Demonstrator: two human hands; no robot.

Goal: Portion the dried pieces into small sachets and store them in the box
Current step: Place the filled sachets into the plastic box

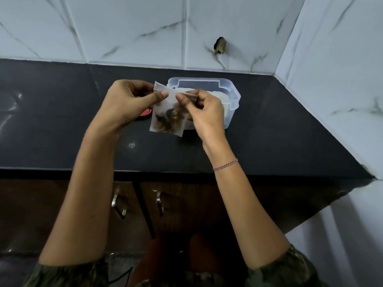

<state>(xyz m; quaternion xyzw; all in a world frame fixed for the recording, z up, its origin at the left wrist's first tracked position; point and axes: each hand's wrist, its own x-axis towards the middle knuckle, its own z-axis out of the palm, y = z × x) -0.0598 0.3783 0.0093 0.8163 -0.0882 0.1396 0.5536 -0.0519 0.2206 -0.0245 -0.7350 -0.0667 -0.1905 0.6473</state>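
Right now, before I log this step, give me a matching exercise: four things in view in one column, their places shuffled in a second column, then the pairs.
1 sachet
2 box
3 red object
4 bracelet

A on the right wrist
B on the counter, behind the sachet
C pinched at its top by the left hand and right hand
D peeking out from under the left hand

Pairs: 1-C, 2-B, 3-D, 4-A

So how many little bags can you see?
1: the sachet pinched between left hand and right hand, above the counter. White shapes in the box may be more; I cannot tell.
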